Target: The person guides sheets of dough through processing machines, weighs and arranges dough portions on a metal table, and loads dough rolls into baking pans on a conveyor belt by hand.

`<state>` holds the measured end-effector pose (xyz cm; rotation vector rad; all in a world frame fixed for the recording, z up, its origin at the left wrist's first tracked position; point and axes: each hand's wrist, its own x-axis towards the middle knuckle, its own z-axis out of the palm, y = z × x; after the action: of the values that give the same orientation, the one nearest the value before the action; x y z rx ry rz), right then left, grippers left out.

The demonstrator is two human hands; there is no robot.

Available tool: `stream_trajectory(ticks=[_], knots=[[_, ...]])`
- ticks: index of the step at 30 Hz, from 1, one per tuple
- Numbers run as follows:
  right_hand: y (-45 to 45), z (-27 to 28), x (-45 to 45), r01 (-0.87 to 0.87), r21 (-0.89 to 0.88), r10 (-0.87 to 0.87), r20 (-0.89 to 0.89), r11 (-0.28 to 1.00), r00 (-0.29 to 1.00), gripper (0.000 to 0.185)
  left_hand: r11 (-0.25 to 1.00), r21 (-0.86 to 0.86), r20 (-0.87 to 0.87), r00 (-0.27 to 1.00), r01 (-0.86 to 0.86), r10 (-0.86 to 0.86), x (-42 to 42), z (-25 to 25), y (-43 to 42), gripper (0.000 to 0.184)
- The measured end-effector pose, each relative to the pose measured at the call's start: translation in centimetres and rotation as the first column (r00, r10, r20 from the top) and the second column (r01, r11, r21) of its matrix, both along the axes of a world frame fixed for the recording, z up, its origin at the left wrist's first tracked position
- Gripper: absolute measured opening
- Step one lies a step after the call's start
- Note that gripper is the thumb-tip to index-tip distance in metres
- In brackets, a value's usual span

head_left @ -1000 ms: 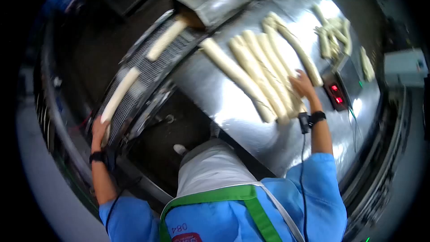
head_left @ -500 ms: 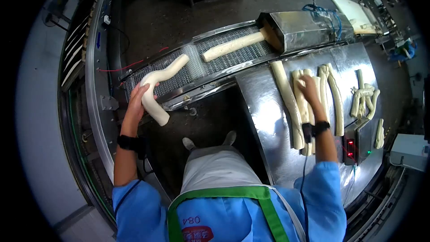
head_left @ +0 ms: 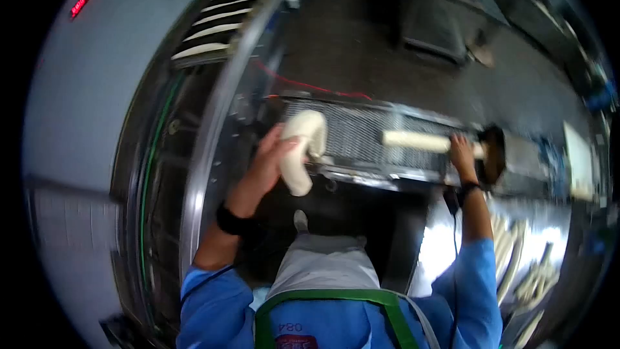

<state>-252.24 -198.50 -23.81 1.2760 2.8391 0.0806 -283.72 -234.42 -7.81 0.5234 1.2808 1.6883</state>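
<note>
A thick, pale dough rope hangs folded over in my left hand, whose fingers wrap around it at the near left end of the mesh conveyor. Its other half droops behind, partly hidden and blurred. Farther right, a straight dough log lies along the belt. My right hand is closed over that log, close to where it comes out of the metal housing.
On the steel table at right lie several dough ropes. A metal rail runs along my left, with racks of long white strips beyond it. A red cord crosses behind the conveyor.
The view has swung left. My right hand has left the dough ropes on the table and taken hold of the log on the conveyor. The left hand's dough rope has folded over more.
</note>
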Motion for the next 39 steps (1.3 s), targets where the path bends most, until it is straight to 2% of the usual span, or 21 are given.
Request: stream_trajectory(ticks=[3, 7, 10, 11, 12, 13, 14, 15, 16, 19, 21, 23, 25, 27, 29, 31, 32, 33, 35, 37, 39], knots=[[2.1, -1.4, -1.6, 0.000, -0.040, 0.003, 0.072, 0.999, 0.997, 0.024, 0.999, 0.029, 0.032, 0.999, -0.018, 0.017, 0.4, 1.3, -0.7, 0.041], [1.3, 2.7, -2.5, -0.044, -0.151, 0.061, 0.114, 0.988, 0.992, 0.037, 0.993, 0.090, 0.044, 0.997, -0.075, 0.071, -0.5, 2.2, -1.9, 0.041], [6.4, -3.8, 0.3, -0.270, -0.266, 0.218, -0.208, 0.926, 0.953, 0.050, 0.990, 0.077, 0.033, 0.993, -0.118, 0.116, -1.0, 1.8, -0.6, 0.040], [2.5, 4.0, -2.4, -0.262, -0.492, 0.148, -0.257, 0.830, 0.955, 0.052, 0.992, 0.055, 0.030, 0.993, -0.117, 0.116, -1.6, 1.7, 0.1, 0.041], [1.8, 5.0, -2.9, -0.228, -0.451, 0.094, -0.301, 0.863, 0.949, 0.051, 0.990, 0.086, 0.021, 0.994, -0.112, 0.111, -1.6, 2.1, 0.7, 0.042], [1.8, 3.5, -2.6, -0.234, -0.386, 0.020, -0.486, 0.892, 0.874, 0.047, 0.989, 0.110, 0.023, 0.995, -0.099, 0.097, -1.5, 2.4, 1.4, 0.043], [2.1, 4.3, -3.5, -0.310, -0.412, 0.081, -0.487, 0.857, 0.870, 0.044, 0.993, 0.056, 0.031, 0.995, -0.101, 0.099, -1.8, 2.3, 1.8, 0.043], [0.7, 7.1, -3.8, -0.240, -0.446, -0.018, -0.501, 0.862, 0.865, 0.053, 0.995, 0.009, 0.025, 0.995, -0.099, 0.099, -1.5, 2.3, 2.5, 0.044], [-2.3, 11.9, -4.2, -0.231, -0.559, -0.134, -0.536, 0.797, 0.834, 0.050, 1.000, 0.023, 0.001, 1.000, -0.019, 0.019, -0.9, 2.7, 3.0, 0.044], [-7.1, 15.5, -2.7, -0.181, -0.473, -0.265, -0.726, 0.862, 0.634, 0.045, 0.993, 0.083, -0.010, 0.997, 0.083, -0.082, 3.1, 4.1, 4.4, 0.044], [-9.9, 16.8, 0.7, -0.077, -0.479, -0.355, -0.740, 0.874, 0.572, 0.040, 0.977, 0.106, 0.024, 0.982, 0.185, -0.188, 6.0, 3.1, 5.9, 0.044], [-13.9, 16.6, 5.2, -0.010, -0.469, -0.390, -0.746, 0.883, 0.540, 0.041, 0.917, 0.154, 0.076, 0.921, 0.367, -0.382, 10.1, 1.7, 7.0, 0.044], [-16.7, 16.0, 7.6, 0.120, -0.513, -0.491, -0.687, 0.850, 0.536, 0.044, 0.846, 0.184, 0.325, 0.782, 0.500, -0.533, 12.4, 0.4, 9.6, 0.046], [-19.2, 12.6, 12.7, 0.348, -0.601, -0.660, -0.435, 0.719, 0.613, 0.050, 0.833, 0.201, 0.454, 0.705, 0.515, -0.545, 18.9, -1.3, 10.3, 0.045], [-21.0, 8.3, 17.6, 0.582, -0.619, -0.778, -0.078, 0.528, 0.623, 0.055, 0.768, 0.197, 0.595, 0.548, 0.610, -0.588, 25.5, -7.8, 11.5, 0.041], [-24.4, 3.6, 21.9, 0.567, -0.620, -0.799, -0.173, 0.543, 0.576, 0.062, 0.534, 0.042, 0.564, 0.422, 0.844, -0.710, 30.3, -13.7, 11.7, 0.064], [-26.0, 3.8, 21.6, 0.529, -0.669, -0.817, -0.214, 0.522, 0.536, 0.066, 0.496, -0.077, 0.525, 0.458, 0.865, -0.717, 31.6, -15.6, 11.3, 0.066], [-27.6, 1.4, 22.1, 0.571, -0.612, -0.831, -0.311, 0.547, 0.462, 0.066, 0.449, -0.202, 0.483, 0.487, 0.870, -0.727, 32.8, -16.4, 10.9, 0.069], [-30.4, 3.2, 20.9, 0.629, -0.404, -0.740, -0.235, 0.664, 0.630, 0.073, 0.452, -0.181, 0.456, 0.481, 0.874, -0.748, 33.8, -15.4, 11.5, 0.068], [-32.5, 4.1, 19.8, 0.664, -0.296, -0.711, -0.089, 0.687, 0.697, 0.075, 0.461, -0.187, 0.297, 0.497, 0.868, -0.815, 34.6, -15.0, 12.6, 0.069], [-33.6, 2.4, 19.6, 0.673, -0.200, -0.701, -0.148, 0.712, 0.697, 0.077, 0.412, -0.180, 0.311, 0.449, 0.893, -0.838, 35.5, -15.2, 13.3, 0.070]])
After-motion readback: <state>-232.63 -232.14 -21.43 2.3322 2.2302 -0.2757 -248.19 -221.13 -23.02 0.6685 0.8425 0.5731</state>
